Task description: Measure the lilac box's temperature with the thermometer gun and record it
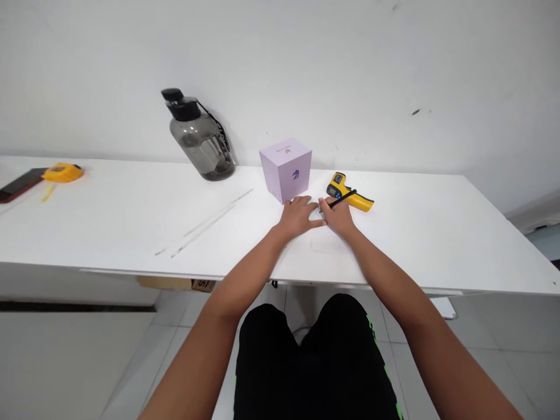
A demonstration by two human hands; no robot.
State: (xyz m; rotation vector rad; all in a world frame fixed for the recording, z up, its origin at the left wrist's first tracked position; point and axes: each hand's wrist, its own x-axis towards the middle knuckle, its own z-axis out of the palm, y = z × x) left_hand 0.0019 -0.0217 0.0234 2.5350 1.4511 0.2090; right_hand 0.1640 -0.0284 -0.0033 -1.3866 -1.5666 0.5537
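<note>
My right hand [339,219] is closed around a slim black pen [347,197], its tip down near the white tabletop. My left hand [297,216] lies flat with its fingers spread, its thumb reaching close to the right hand. Just beyond the left fingertips stands a lilac box [284,172] with a dark blue emblem on one side. A yellow and black infrared thermometer [361,202] lies behind the right hand, with the pen's upper end crossing in front of it. Whatever lies under the pen tip is too pale to make out.
A grey see-through water bottle [203,146] with a black cap stands near the wall. Farther left are a yellow tape measure [63,172] and a dark flat object [21,184]. The white table [131,221] has dark streaks; its front edge runs above my knees.
</note>
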